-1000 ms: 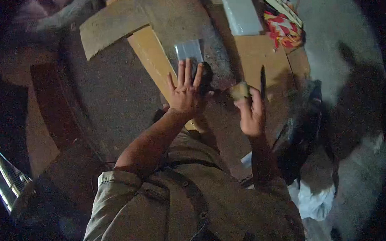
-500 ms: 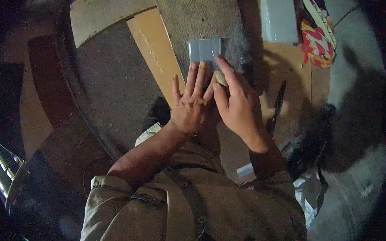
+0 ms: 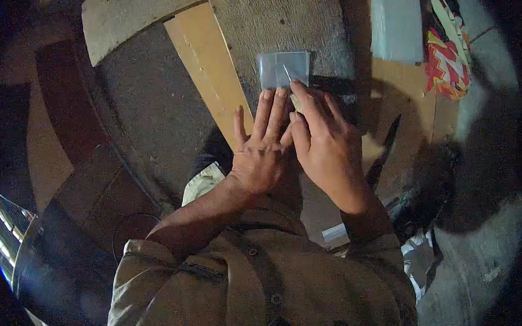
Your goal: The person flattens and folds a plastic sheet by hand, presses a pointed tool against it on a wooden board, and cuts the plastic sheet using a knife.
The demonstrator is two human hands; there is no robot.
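My left hand [image 3: 260, 154] lies with fingers spread. Its middle fingertips press the near edge of a small clear plastic sheet or stack of sheets [image 3: 270, 69]. Beside it, my right hand [image 3: 327, 140] grips a thin, pointed metal tool [image 3: 287, 72] with a pale handle, mostly hidden by the fingers. The index finger stretches along the tool. Its tip is over the middle of the plastic; whether it touches, I cannot tell. Under the plastic is a worn brown board [image 3: 243, 24].
A tan strip [image 3: 201, 61] lies left of the board. To the right are a stack of plastic sheets [image 3: 396, 26], a red and yellow patterned cloth [image 3: 448, 67] and a dark knife [image 3: 384, 152] on cardboard [image 3: 407, 107]. A white roll-like piece [image 3: 334, 232] lies near my right forearm.
My right hand has moved the tool's tip left across the plastic, from near its right edge to about the middle. The left hand stays pressed at the near edge. The view has shifted slightly.
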